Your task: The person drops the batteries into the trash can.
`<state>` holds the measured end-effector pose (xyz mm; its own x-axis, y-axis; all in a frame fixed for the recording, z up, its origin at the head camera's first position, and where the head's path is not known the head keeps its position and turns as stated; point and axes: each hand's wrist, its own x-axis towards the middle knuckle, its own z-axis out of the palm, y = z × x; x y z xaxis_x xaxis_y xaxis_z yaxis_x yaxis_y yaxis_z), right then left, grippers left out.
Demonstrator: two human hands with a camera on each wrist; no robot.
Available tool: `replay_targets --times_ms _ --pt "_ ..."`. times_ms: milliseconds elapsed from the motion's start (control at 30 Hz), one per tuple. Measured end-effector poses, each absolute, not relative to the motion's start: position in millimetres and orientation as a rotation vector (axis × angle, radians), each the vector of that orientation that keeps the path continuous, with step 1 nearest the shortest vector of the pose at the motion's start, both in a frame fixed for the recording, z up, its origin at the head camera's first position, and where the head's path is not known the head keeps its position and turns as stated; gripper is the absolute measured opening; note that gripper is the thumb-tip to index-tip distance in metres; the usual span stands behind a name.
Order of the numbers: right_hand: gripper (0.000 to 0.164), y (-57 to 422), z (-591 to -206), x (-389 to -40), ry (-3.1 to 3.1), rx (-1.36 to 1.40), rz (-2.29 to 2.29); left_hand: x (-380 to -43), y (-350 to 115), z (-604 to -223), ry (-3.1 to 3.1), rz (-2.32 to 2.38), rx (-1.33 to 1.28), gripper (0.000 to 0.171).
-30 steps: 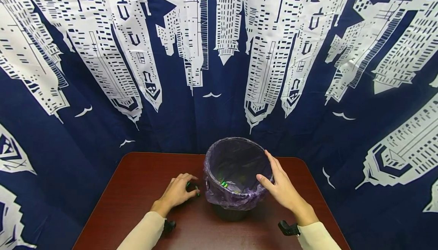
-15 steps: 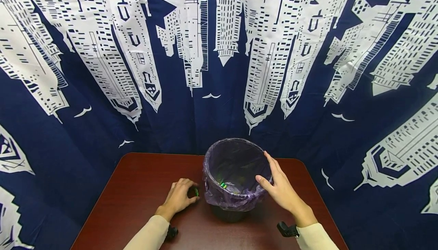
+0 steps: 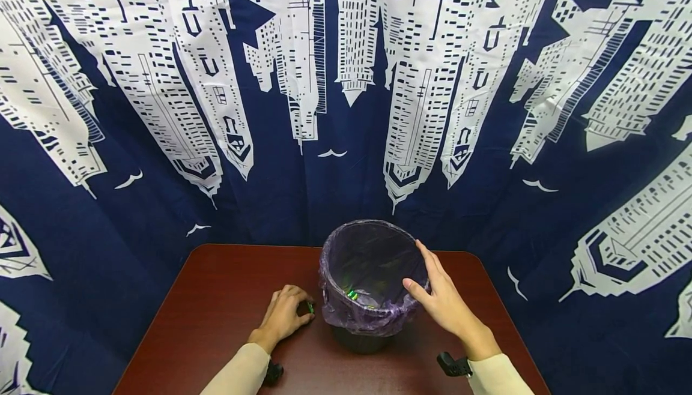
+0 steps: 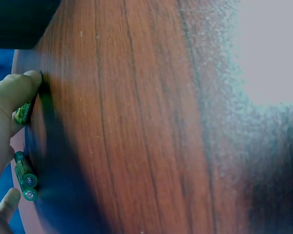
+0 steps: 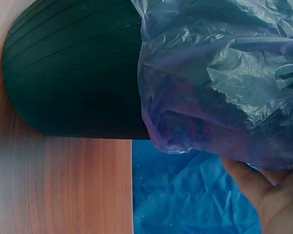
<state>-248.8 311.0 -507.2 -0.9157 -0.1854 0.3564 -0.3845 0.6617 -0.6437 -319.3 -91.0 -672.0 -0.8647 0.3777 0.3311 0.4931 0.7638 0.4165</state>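
Note:
My left hand rests on the table left of the bin, thumb and forefinger curled around a small green battery. In the left wrist view this battery shows between thumb and finger, while two more green batteries lie side by side under the other fingers. A dark trash bin stands upright, lined with a translucent purple bag. My right hand holds its right rim, with the thumb over the inside and the fingers along the outside. Green pieces lie inside the bin.
The reddish-brown wooden table has rounded far corners. Behind it hangs a navy curtain with white upside-down buildings. Black cameras sit on the left wrist and the right wrist.
My left fingers have drawn in around the batteries, and that hand has shifted slightly right and nearer. The right hand stays on the rim. The head view has shifted slightly.

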Motion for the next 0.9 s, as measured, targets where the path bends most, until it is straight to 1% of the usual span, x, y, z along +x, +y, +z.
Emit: replay_targets --times_ms 267,433,900 --pt "0.096 312 -509 -249 -2.617 0.47 1.109 -315 -90 -668 -2.667 -0.703 -0.732 0.031" --pt "0.097 313 -509 -249 -2.612 0.472 1.113 -316 -91 -659 -2.68 -0.721 -0.733 0.029" --pt "0.096 313 -506 -247 -2.624 0.462 1.104 -321 -106 -628 -2.614 -0.75 -0.71 0.032"
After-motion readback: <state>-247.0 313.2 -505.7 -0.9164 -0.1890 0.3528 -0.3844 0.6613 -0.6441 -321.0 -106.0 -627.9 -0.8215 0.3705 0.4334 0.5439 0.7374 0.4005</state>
